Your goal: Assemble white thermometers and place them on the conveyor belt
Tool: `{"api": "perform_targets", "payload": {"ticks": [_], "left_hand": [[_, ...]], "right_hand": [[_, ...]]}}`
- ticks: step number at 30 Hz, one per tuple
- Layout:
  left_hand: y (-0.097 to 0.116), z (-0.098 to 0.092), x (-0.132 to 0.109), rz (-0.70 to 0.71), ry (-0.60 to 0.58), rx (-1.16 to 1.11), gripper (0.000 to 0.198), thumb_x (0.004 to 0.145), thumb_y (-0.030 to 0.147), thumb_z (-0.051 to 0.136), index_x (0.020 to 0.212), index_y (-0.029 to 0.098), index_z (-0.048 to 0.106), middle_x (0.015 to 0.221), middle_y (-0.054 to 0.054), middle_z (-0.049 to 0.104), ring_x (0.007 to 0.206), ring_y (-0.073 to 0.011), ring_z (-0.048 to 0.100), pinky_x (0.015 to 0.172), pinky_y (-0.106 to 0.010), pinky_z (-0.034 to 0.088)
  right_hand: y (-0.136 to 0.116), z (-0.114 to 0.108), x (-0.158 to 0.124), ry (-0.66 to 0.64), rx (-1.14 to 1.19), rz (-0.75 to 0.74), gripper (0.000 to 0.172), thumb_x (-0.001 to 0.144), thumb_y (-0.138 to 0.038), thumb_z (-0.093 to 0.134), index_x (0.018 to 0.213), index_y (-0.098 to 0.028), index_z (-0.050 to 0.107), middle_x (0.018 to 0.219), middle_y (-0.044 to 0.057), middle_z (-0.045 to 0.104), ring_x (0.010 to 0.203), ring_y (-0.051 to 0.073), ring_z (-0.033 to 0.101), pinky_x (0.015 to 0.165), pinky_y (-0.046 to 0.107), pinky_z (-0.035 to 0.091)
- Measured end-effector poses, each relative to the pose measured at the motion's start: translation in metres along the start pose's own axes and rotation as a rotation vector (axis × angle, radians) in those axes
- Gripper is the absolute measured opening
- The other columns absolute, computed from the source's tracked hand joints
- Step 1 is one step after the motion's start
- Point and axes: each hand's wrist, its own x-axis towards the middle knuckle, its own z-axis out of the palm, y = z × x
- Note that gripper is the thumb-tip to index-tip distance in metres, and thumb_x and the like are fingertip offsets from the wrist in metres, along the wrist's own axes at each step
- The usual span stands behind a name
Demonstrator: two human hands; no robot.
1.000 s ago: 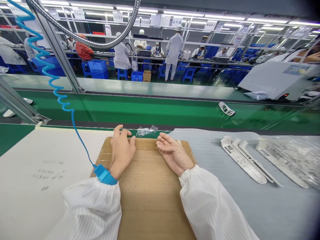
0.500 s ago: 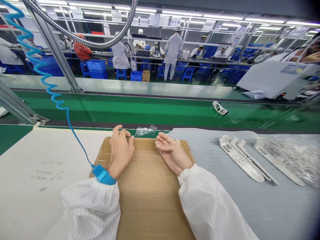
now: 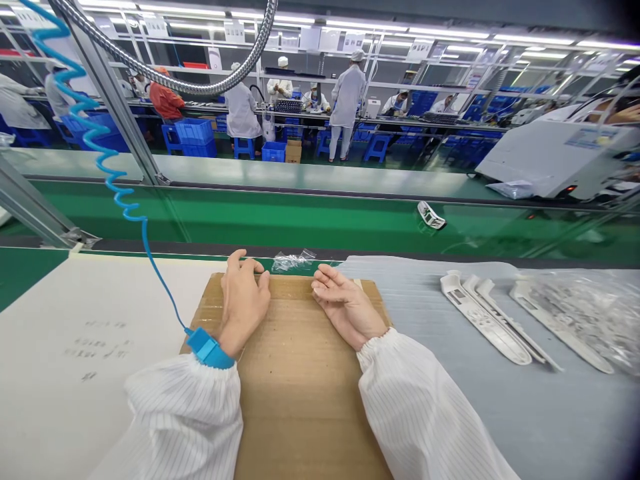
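Observation:
My left hand (image 3: 243, 300) rests palm down on a brown cardboard sheet (image 3: 295, 393), fingers loosely curled at its far edge, holding nothing. A blue wrist strap (image 3: 210, 349) with a coiled blue cord (image 3: 100, 147) is on that wrist. My right hand (image 3: 345, 305) lies on the same cardboard with the palm turned up and the fingers apart, empty. A small crumpled clear plastic bag (image 3: 293, 261) lies just beyond both hands. Both arms wear white striped sleeves.
White plastic parts (image 3: 487, 320) lie on grey foam sheet (image 3: 525, 413) to the right, beside more in clear plastic (image 3: 585, 313). A green conveyor belt (image 3: 300, 220) carries one white part (image 3: 431, 215). A white mat (image 3: 75, 347) lies left. Several people in white coats work at far benches.
The white part on the conveyor has moved leftward. My hands have stayed in place on the cardboard.

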Motion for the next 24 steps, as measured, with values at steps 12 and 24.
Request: {"api": "perform_targets", "payload": {"ticks": [12,24], "left_hand": [[-0.0022,0.0007,0.0007,0.011,0.014,-0.002,0.004,0.085,0.019,0.055,0.086,0.017,0.058,0.14,-0.02,0.045,0.13,-0.0325,0.05,0.109,-0.051,0.04],[0.0007,-0.0016,-0.0004,0.001,0.002,0.019,0.006,0.087,0.019,0.055,0.088,0.016,0.06,0.141,-0.019,0.045,0.133,-0.0324,0.048,0.109,-0.052,0.04]], "right_hand": [[-0.0006,0.0021,-0.0021,-0.036,-0.027,-0.014,0.052,0.049,0.004,0.075,0.094,-0.023,0.074,0.098,0.0,0.067,0.085,0.012,0.062,0.072,0.023,0.05],[0.0015,0.0005,-0.0004,-0.027,-0.045,-0.031,0.056,0.046,0.006,0.071,0.094,-0.022,0.074,0.098,0.001,0.067,0.087,0.013,0.06,0.074,0.025,0.049]]}}
